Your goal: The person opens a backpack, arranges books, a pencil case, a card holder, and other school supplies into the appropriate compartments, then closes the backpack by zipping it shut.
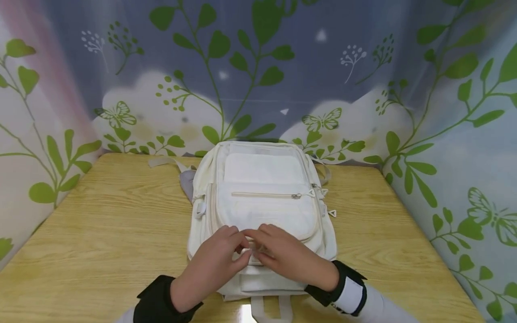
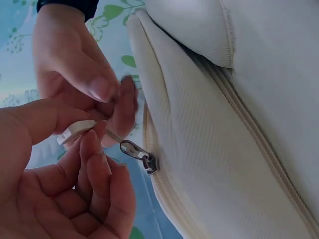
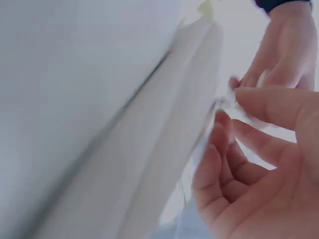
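Observation:
A cream-white backpack (image 1: 262,168) lies on the wooden table, front pocket up. At its lower edge, my left hand (image 1: 218,255) pinches a white zipper pull (image 2: 76,130) between thumb and fingers. In the left wrist view, a thin cord and metal loop link the pull to the zipper slider (image 2: 150,163), which sits on the zipper along the bag's edge. My right hand (image 1: 284,251) is beside it, thumb and bent fingers apart, close to the pull. In the right wrist view the right fingers (image 3: 209,167) are near the blurred zipper, with no clear grip on anything.
The wooden table (image 1: 113,224) extends on both sides of the bag. A patterned curtain (image 1: 258,67) with green leaves surrounds the back and sides. A strap loop (image 1: 258,309) hangs toward the near edge, and a horizontal zipper (image 1: 262,195) crosses the front pocket.

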A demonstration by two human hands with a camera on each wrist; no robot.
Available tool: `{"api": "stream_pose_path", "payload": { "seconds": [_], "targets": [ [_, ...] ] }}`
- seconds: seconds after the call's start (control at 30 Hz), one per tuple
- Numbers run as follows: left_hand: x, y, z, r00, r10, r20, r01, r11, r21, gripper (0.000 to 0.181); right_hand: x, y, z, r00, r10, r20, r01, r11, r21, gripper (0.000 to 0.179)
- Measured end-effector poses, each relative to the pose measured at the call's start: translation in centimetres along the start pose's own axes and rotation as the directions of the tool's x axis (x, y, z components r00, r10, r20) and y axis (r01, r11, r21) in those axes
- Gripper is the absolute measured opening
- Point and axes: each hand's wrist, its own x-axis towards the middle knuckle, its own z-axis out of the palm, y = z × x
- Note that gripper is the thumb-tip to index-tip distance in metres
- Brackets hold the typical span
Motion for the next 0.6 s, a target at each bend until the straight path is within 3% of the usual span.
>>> {"api": "stream_pose_path", "payload": {
  "seconds": [0.13, 0.23, 0.33, 0.4, 0.47, 0.53, 0.6],
  "targets": [
    [-0.1, 0.0, -0.2, 0.999, -0.042, 0.019, 0.042, 0.999, 0.007, 0.013, 0.9, -1.0, 0.6, 0.989, 0.098, 0.112, -0.118, 0.974, 0.193, 0.005],
    [-0.1, -0.2, -0.9, 0.994, -0.083, 0.069, 0.083, 0.996, -0.005, 0.011, 1.2, -1.1, 0.9, 0.983, 0.139, 0.117, -0.161, 0.965, 0.205, 0.006],
    [0.0, -1.2, -1.7, 0.995, -0.085, 0.047, 0.085, 0.996, 0.008, 0.01, 1.2, -1.0, 1.0, 0.979, 0.164, 0.119, -0.188, 0.953, 0.237, 0.006],
    [0.3, -2.3, -2.0, 1.0, -0.007, -0.005, 0.008, 0.999, 0.053, 0.008, 1.1, -0.8, 1.0, 0.975, 0.178, 0.134, -0.209, 0.938, 0.276, 0.006],
    [0.5, -3.8, -1.9, 0.992, 0.117, -0.042, -0.111, 0.985, 0.13, 0.015, 0.9, -0.7, 1.0, 0.971, 0.186, 0.153, -0.225, 0.924, 0.31, 0.006],
    [0.6, -5.1, -1.5, 0.97, 0.243, -0.014, -0.236, 0.953, 0.191, 0.027, 0.8, -0.6, 0.9, 0.97, 0.185, 0.157, -0.227, 0.921, 0.316, 0.007],
    [0.5, -6.0, -0.8, 0.949, 0.309, 0.053, -0.313, 0.923, 0.222, 0.035, 0.8, -0.5, 0.9, 0.973, 0.177, 0.148, -0.216, 0.924, 0.314, 0.006]
  ]
}}
